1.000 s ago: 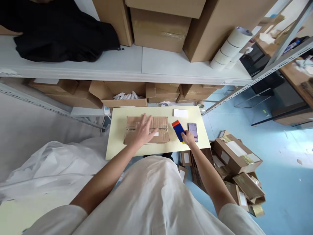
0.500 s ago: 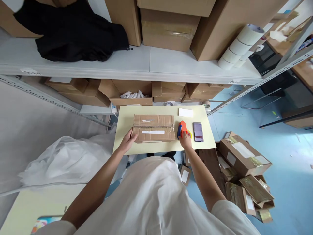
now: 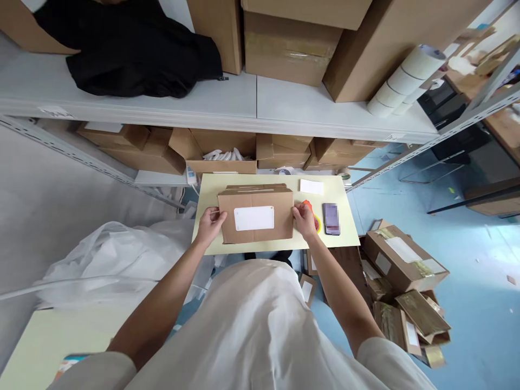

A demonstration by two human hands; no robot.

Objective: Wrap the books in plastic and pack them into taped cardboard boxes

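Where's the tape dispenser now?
Head view: on the right side of the table, the tape dispenser sits partly behind the right hand, between the cardboard box and the phone.

The pale yellow tabletop [image 3: 347,230] is carrying a white card [image 3: 311,187] near its far edge, a phone [image 3: 331,219] at right and, beside that, a tape dispenser [image 3: 318,223], while a cardboard box [image 3: 255,218] is hiding much of the surface.

Off-white shirt [image 3: 252,325] at 6 o'clock, loosely creased. Short left sleeve [image 3: 97,372] toward 8, matching right sleeve [image 3: 388,360] between 4 and 5. Left hand [image 3: 209,225], right hand [image 3: 304,221]: bare.
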